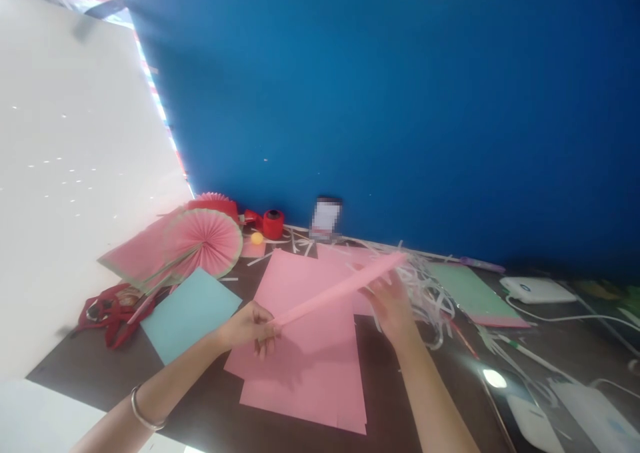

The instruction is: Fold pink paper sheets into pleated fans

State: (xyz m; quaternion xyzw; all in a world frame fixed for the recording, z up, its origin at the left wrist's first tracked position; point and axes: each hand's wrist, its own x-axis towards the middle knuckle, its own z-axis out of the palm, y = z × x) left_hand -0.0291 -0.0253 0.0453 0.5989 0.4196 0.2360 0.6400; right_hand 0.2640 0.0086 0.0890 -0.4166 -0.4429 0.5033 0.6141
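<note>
Forearms (175, 374) (429, 386) foremost; pink strip (333, 297) spans between hands (253, 331) (391, 301).

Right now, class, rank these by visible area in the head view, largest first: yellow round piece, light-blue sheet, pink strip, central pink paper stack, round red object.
1. Central pink paper stack
2. Light-blue sheet
3. Pink strip
4. Round red object
5. Yellow round piece

Dark table (390, 399): pink sheets (310, 373) mid, blue sheet (193, 316) & pink fan (205, 243) L, green sheet (473, 293) & phone (520, 409) R.
</note>
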